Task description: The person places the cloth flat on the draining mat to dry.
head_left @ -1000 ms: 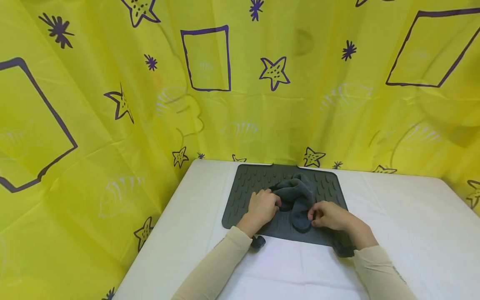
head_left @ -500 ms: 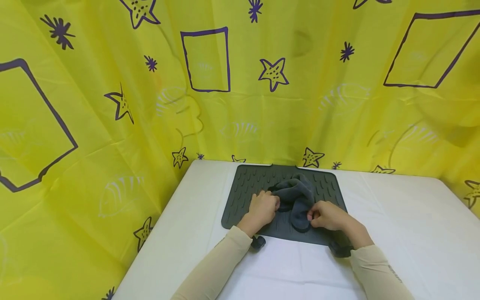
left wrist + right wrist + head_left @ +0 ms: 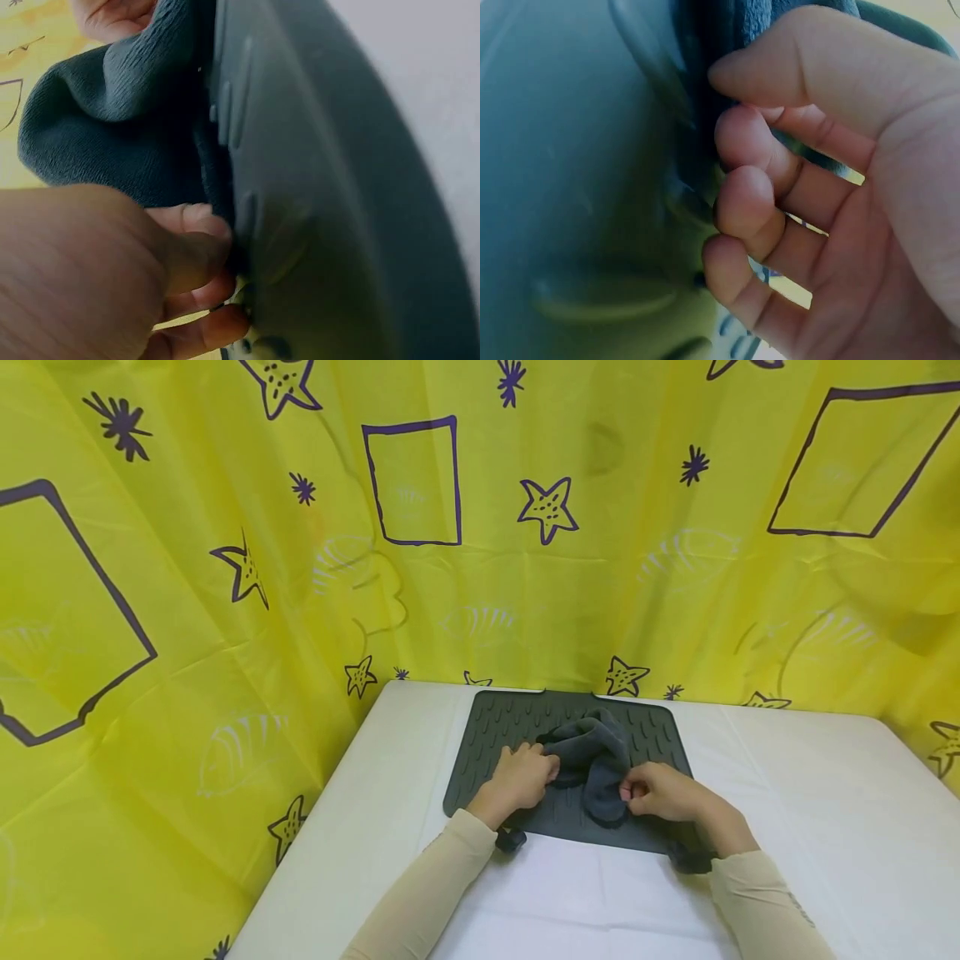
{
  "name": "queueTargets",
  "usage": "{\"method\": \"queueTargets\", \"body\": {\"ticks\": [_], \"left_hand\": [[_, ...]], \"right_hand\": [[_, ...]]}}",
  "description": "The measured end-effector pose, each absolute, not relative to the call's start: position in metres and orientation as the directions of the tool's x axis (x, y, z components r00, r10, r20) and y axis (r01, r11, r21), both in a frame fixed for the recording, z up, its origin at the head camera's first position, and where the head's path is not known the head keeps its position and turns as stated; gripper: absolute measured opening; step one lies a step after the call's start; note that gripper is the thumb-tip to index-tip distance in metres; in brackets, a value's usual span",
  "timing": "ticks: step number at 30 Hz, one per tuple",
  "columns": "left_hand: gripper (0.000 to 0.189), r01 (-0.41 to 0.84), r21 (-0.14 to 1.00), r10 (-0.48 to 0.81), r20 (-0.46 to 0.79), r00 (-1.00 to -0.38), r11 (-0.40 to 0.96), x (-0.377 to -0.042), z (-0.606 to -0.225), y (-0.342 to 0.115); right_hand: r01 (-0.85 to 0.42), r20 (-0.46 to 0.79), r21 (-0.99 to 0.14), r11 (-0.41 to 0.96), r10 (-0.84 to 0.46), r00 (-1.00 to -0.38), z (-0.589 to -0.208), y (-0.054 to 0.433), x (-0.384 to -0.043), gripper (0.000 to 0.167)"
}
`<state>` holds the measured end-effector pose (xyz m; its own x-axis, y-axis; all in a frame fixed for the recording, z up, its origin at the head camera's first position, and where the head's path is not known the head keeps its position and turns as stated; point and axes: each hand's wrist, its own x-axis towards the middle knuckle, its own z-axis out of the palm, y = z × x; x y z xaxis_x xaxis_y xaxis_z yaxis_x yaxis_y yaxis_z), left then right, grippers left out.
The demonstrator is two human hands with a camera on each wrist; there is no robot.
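A crumpled dark blue-grey cloth point(image 3: 591, 752) with a soft, fuzzy weave lies bunched on a dark grey ridged mat point(image 3: 480, 760). My left hand point(image 3: 517, 779) pinches the cloth's left edge low against the mat; in the left wrist view the thumb meets the fingers at that edge. On the other side, my right hand point(image 3: 663, 791) has thumb and index finger together at the front right fold. In the right wrist view the other fingers point(image 3: 746, 199) are curled beside the mat, and the cloth point(image 3: 761, 19) is partly hidden behind the thumb.
The mat lies on a white-covered table point(image 3: 787, 793). A yellow curtain point(image 3: 480, 577) with starfish drawings hangs along the back and left side. Dark wrist camera mounts point(image 3: 688, 858) sit under both wrists, near the mat's front edge.
My left hand has shifted slightly left and toward me. The right hand has edged a little to the right, and the cloth's front fold has moved slightly with it.
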<state>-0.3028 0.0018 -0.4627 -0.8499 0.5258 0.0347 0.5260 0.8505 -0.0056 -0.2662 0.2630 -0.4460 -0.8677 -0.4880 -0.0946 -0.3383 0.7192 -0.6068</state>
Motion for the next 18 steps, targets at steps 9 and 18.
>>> {"method": "queueTargets", "body": {"ticks": [9,18], "left_hand": [[0.022,0.571,0.191,0.588,-0.047,-0.807,0.798,-0.313,-0.448,-0.029],[0.02,0.589,0.434,0.69,-0.115,-0.714,0.681,-0.324,-0.43,-0.066]], "right_hand": [[-0.315,-0.094,-0.639,0.702,-0.477,-0.874,-0.438,0.292,-0.266,0.012],[-0.276,-0.109,-0.709,0.649,-0.487,-0.867,-0.436,0.323,-0.263,0.009]]}}
